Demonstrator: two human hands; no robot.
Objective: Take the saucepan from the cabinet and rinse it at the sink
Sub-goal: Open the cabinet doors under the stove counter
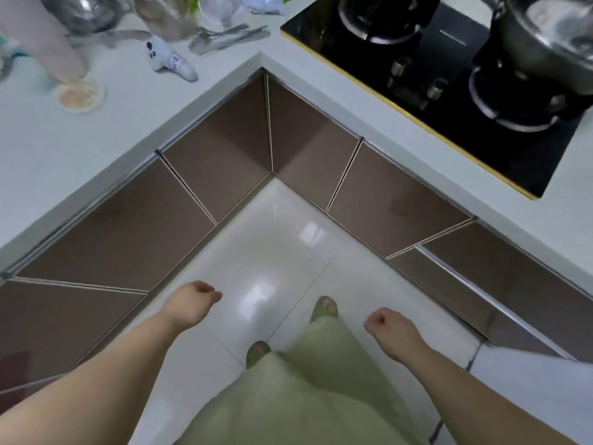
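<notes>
No saucepan shows yet; I judge it sits behind one of the closed brown cabinet doors (391, 200) under the worktop (96, 149). My left hand (195, 298) and right hand (390, 322) hang loosely curled over the floor, grasping nothing. I should crouch, hook a door's top edge, and pull it fully open before reaching in. Writing on the gas hob (449, 75) is too blurred to read.

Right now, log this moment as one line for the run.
phase: approach | left hand: empty, loosely curled | right hand: empty, loosely curled | cabinet doors: closed | saucepan: not in view | sink: not in view
</notes>
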